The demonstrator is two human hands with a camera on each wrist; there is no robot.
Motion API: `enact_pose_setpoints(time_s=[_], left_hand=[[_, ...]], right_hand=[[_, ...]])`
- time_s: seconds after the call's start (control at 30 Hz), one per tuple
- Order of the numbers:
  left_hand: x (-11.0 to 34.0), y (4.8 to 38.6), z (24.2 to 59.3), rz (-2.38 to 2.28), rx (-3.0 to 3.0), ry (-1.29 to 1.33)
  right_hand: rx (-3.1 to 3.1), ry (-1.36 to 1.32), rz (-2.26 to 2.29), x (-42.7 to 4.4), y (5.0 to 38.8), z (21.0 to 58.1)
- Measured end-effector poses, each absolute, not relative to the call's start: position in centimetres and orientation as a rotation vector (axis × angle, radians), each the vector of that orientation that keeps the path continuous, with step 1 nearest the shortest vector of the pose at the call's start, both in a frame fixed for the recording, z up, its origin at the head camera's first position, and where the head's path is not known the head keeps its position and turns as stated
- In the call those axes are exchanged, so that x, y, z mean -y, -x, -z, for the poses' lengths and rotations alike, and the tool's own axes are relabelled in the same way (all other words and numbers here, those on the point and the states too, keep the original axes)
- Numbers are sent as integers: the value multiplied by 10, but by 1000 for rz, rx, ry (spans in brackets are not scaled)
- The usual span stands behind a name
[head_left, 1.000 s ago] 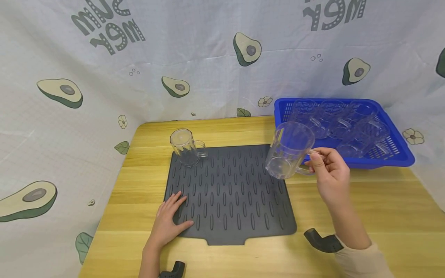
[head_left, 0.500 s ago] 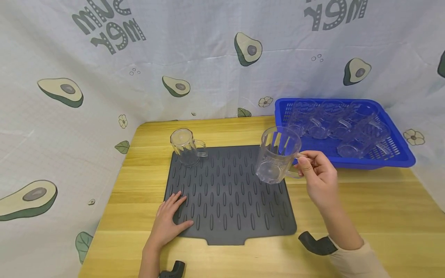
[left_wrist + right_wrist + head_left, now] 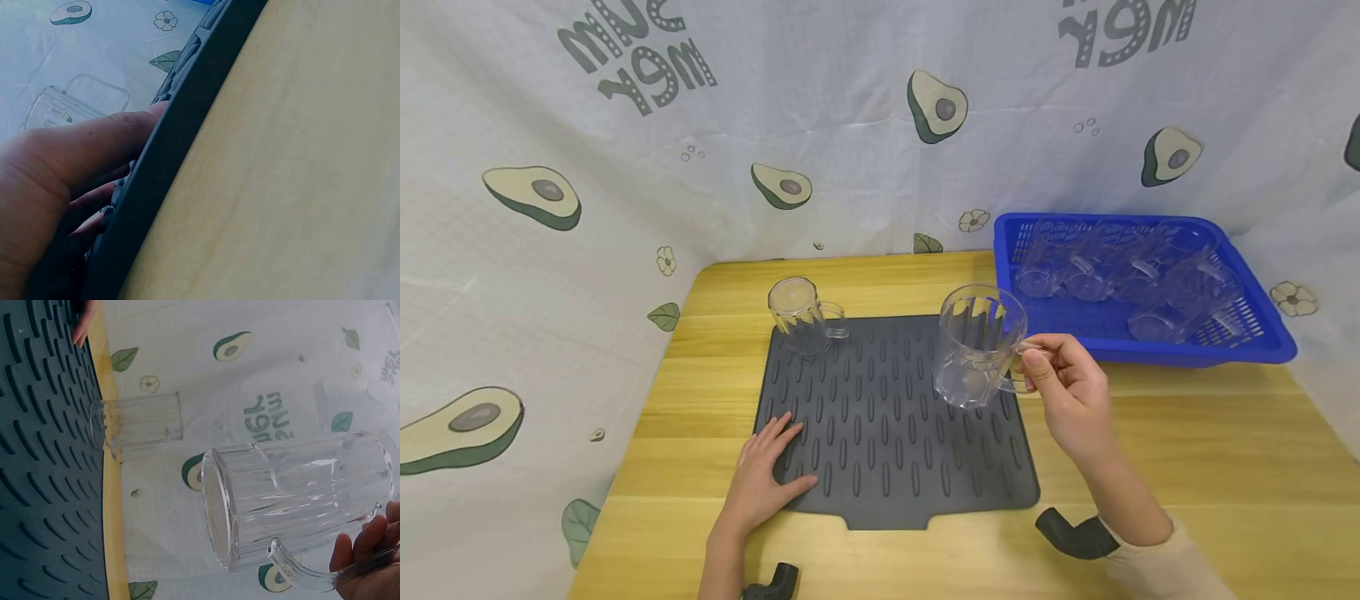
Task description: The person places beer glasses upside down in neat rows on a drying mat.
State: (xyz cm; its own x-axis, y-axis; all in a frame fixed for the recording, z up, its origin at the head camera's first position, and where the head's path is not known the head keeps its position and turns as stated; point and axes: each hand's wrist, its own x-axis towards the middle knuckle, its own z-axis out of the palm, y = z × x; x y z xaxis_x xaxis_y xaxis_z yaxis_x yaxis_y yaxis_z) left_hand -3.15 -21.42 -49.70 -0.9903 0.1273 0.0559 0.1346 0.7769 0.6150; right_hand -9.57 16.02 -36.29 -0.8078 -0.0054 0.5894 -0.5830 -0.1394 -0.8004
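My right hand (image 3: 1070, 396) pinches the handle of a clear mug (image 3: 976, 350) and holds it upright, mouth up, above the right side of a dark grey ribbed mat (image 3: 887, 450). In the right wrist view the held mug (image 3: 294, 494) shows its thick base, apart from the mat. My left hand (image 3: 763, 483) rests with spread fingers on the mat's front left edge; the left wrist view shows the thumb (image 3: 106, 140) along that edge. Upside down at the mat's back left corner stands another clear mug (image 3: 801, 321), its handle toward the right.
A blue basket (image 3: 1150, 350) holding several clear mugs (image 3: 1161, 317) stands at the back right of the wooden table (image 3: 1210, 450). Behind the table hangs a white curtain (image 3: 850, 100) with avocado prints. Black wrist mounts (image 3: 1075, 535) sit on both arms.
My right hand has carried the mug left and slightly toward me, from beside the basket to over the mat. The left hand and the upside-down mug have stayed put.
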Motion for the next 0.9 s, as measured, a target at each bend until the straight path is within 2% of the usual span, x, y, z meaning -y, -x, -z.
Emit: enact_pose_setpoints(time_s=[0.9], left_hand=[[209,35,485,1179,2969,112]], right_hand=[[1777,-752,-2059,-135,84,373]])
